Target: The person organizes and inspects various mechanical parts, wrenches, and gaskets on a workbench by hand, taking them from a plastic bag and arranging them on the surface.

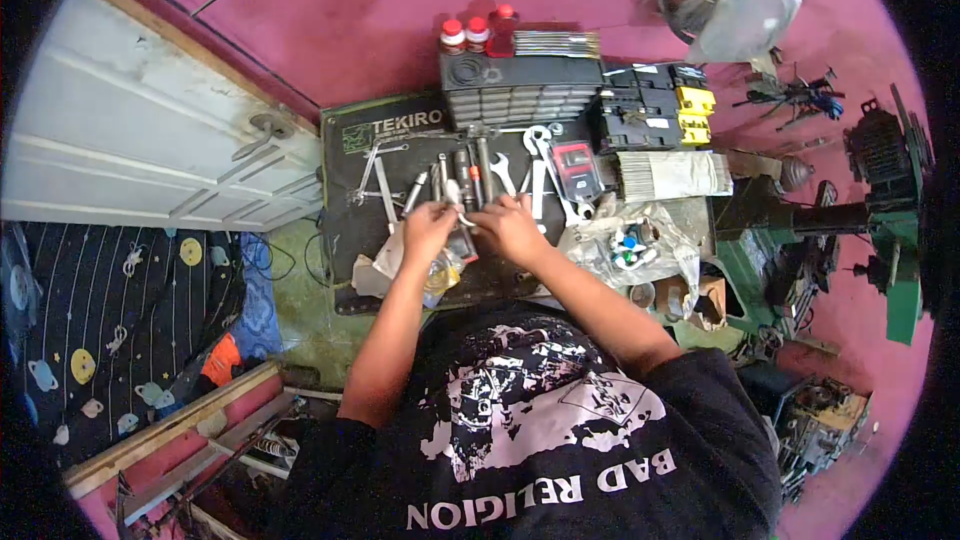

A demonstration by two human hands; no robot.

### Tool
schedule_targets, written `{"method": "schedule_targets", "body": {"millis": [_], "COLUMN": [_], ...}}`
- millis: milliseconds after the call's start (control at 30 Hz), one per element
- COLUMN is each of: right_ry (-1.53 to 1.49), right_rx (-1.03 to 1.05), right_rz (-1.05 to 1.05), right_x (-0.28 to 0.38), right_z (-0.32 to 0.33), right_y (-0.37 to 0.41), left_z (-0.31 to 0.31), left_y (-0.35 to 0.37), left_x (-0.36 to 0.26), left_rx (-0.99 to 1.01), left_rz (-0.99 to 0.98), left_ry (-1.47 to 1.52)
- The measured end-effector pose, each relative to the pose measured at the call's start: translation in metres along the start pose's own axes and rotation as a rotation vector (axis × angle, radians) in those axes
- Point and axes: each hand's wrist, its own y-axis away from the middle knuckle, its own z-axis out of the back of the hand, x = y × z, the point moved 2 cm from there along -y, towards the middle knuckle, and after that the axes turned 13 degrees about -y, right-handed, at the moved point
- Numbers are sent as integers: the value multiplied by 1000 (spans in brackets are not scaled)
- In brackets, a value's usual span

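The person's left hand (428,230) and right hand (512,227) meet over the middle of the black mat (345,225), knuckles almost touching. Both sets of fingers are curled in and pinched shut on a small metal piece (462,212) held between them, just above the mat's near half. The piece is too small to name. Its long axis seems to run away from the person, in line with the row of tools (470,175) laid out on the mat's far half. Neither hand is nearer, since the piece sits at both sets of fingertips. A plastic bag (440,275) lies on the mat's near edge under the left hand, and wrenches (540,155) lie beyond the right hand
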Motion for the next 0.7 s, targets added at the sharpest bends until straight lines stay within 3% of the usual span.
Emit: {"method": "schedule_targets", "body": {"millis": [67,133,200,267,333,400,433,467,567,633,700], "right_ry": [28,23,117,79,109,246,279,320,279,342,346], "right_rx": [-5,28,-39,-21,-76,-57,-19,-11,36,126,167], "right_rz": [-50,-99,-81,-186,-153,-248,-332,-343,-344,-268,-268], "right_x": [-13,-29,-52,-63,-81,-100,-108,-119,-150,-157,-161], "right_z": [26,51,62,85,99,110,114,117,118,118,119], "right_y": [45,92,140,172,197,215,220,225,234,234,232], "left_z": [-40,-86,-130,-172,-199,-231,-248,-262,-300,-300,-297], "left_y": [17,36,43,53,68,74,74,71,58,63,61], "left_x": [-4,-7,8,12,-22,-38,-37,-35,-4,-12,3], "left_rx": [194,232,395,406,392,435,328,440,421,473,455], "left_rz": [7,-51,-43,-160,-191,-134,-305,-162,-143,1,-22], "left_ry": [15,-63,-203,-260,-437,-514,-597,-658,-722,-772,-825]}}
